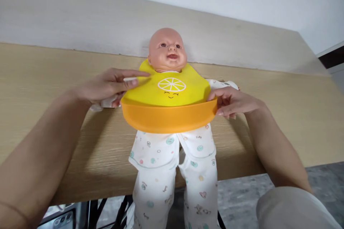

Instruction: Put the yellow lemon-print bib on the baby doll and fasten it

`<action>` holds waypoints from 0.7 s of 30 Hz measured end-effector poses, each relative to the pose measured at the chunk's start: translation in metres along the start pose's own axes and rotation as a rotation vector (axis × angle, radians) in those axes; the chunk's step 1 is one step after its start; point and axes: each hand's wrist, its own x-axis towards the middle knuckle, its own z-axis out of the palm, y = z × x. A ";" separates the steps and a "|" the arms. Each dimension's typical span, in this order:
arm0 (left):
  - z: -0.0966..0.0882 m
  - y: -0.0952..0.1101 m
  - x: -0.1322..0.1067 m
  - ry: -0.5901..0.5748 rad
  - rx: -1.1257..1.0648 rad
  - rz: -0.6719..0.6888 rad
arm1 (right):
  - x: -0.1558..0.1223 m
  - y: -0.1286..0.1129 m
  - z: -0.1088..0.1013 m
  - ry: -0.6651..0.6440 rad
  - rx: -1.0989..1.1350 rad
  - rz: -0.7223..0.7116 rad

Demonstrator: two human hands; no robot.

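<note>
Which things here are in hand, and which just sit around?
In hand: left hand and right hand on the yellow bib, worn by the baby doll.
Around: wooden table, phone below it.

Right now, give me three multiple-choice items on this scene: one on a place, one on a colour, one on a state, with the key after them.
1. Where does the doll lie?
A. on the wooden table, legs hanging past its front edge
B. on the floor
C. in a basket

2. What colour is the catch pocket of the bib?
A. blue
B. orange
C. white

3. What is the right hand doing?
A. resting flat on the table, away from the doll
B. holding a bottle
C. gripping the edge of the bib

Key: 1 A, the trousers hang below the tabletop edge. 2 B, the pocket is orange under a yellow front. 3 C, its fingers close on the bib's side, while the left hand lies on the opposite side with fingers out.
</note>
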 end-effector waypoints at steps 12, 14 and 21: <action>0.002 -0.023 0.020 0.815 0.406 0.320 | -0.007 0.086 -0.093 1.417 -0.029 -0.015; 0.006 -0.024 0.018 0.851 0.534 0.314 | -0.006 0.096 -0.097 1.445 -0.075 0.020; 0.007 -0.032 -0.013 1.115 0.708 0.246 | -0.002 0.099 -0.098 1.393 -0.245 -0.004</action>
